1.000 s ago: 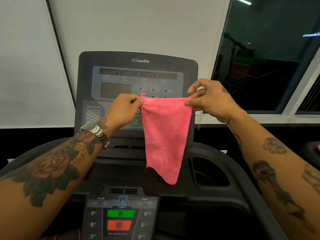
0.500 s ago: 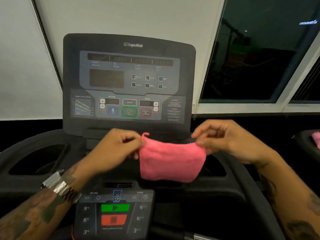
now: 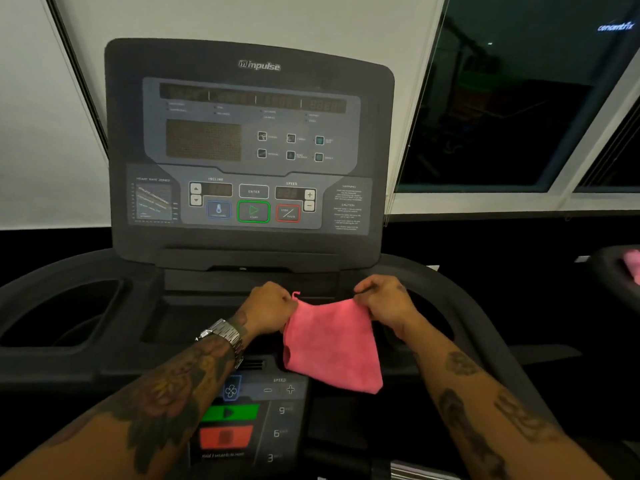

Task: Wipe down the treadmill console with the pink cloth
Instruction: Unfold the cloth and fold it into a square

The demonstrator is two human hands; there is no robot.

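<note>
Dim gym window behind; both hands' fingers pinch the folded pink microfibre cloth [image 3: 330,344] by its top corners, left hand [image 3: 272,308], right hand [image 3: 384,301], low over the tray. Upright dark treadmill console [image 3: 249,150] looks unwiped.

The upright console [image 3: 249,150] carries "impulse", "INCLINE", "ENTER", "SPEED", "START". The lower keypad [image 3: 256,420] shows "SPEED", 9, 6, 3. The window [image 3: 519,98] reflects "concentrix".

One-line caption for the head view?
Both hands hold the pink cloth by its top corners below the console.
</note>
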